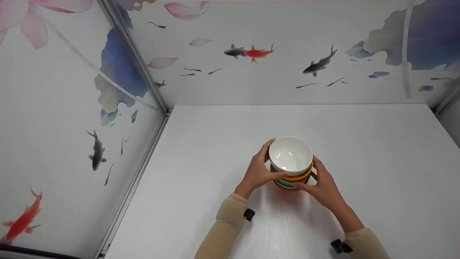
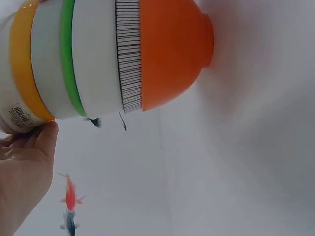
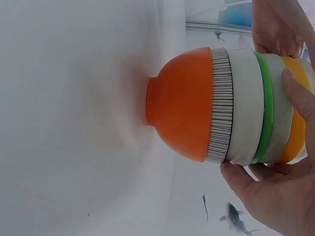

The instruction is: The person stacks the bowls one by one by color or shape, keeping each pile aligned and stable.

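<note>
Where the white matte surface (image 1: 359, 151) lies between 2 walls printed with fish and lotus flowers, a stack of nested, glossy ceramic bowls (image 1: 291, 169) is held near its middle. The stack is clasped from both sides: the left hand (image 1: 259, 172) is curled round its left flank, the right hand (image 1: 322, 183) round its right flank, each grip closed on the bowls. In the wrist views, the orange bowl with a band of fine black lines (image 3: 189, 118) is seen at the bottom, its narrow foot on or just above the surface; contact cannot be told. Above it a white bowl with a green rim (image 3: 258, 115) and a yellow bowl (image 3: 295, 123) are nested, and a white bowl (image 1: 290, 154) sits on top, open and empty.

The stack is judged stiff, fairly heavy, breakable and slippery from its glaze. The loosely nested bowls could shift or tip, so the best hold is judged to be low on both sides, beneath the widest rims, with the stack kept level.
</note>
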{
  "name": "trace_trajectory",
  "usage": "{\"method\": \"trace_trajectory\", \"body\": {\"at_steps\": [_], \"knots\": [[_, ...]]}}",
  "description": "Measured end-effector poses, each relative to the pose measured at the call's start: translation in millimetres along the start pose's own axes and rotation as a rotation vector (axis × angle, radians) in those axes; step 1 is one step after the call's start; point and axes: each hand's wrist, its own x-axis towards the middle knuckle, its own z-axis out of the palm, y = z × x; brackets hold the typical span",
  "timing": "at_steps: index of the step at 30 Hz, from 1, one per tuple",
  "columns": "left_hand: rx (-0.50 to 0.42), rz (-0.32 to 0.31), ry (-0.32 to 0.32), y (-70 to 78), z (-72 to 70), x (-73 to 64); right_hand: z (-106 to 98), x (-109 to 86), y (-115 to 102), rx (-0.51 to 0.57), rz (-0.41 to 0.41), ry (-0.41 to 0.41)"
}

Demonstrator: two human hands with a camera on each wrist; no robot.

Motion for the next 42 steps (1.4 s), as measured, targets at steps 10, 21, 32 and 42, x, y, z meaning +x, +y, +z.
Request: {"method": "trace_trajectory", "body": {"at_steps": [10, 21, 32, 42], "knots": [[0.056, -0.034, -0.004, -8.3, 10.3, -8.9, 2.8, -3.6, 0.4, 0.002, -0.013, 0.004], [0.060, -0.067, -0.009, -7.4, 11.6, -10.3, 4.0, -3.9, -1.5, 0.038, -0.030, -0.001], [0.094, -0.129, -0.060, -7.2, 3.3, -5.5, -8.4, 4.5, 0.4, -0.029, -0.029, -0.053], [0.218, -0.216, 0.034, -20.5, -26.5, -3.2, -44.5, 15.8, 1.9, -0.204, 0.011, -0.098]]}}
